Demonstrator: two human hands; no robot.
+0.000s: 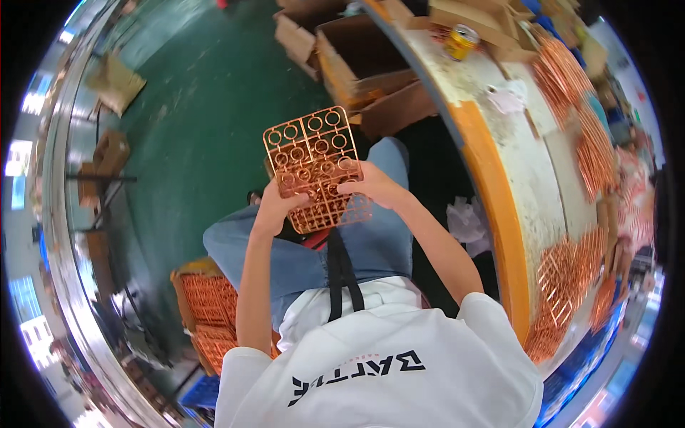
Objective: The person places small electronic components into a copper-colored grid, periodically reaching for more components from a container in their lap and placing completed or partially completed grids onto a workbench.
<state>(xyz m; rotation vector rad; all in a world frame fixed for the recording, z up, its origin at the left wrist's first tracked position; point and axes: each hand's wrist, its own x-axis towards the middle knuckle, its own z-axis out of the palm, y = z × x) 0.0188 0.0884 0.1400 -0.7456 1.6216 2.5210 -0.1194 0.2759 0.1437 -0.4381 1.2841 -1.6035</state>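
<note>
A stack of copper-coloured moulded frames (314, 146) with rows of rings and a fine grid is held over my lap. My left hand (273, 208) grips its lower left side, with the thumb lying across the face. On the right edge my right hand (373, 185) closes round it, its thumb also pressed on the front. The fingers behind the stack are hidden. How many frames are in the stack I cannot tell.
To the right runs a worktable with an orange edge (492, 171), bearing a yellow can (462, 41) and piles of copper-coloured frames (564, 274). Open cardboard boxes (364, 68) stand ahead on the green floor. A box of similar frames (210, 307) is at my left.
</note>
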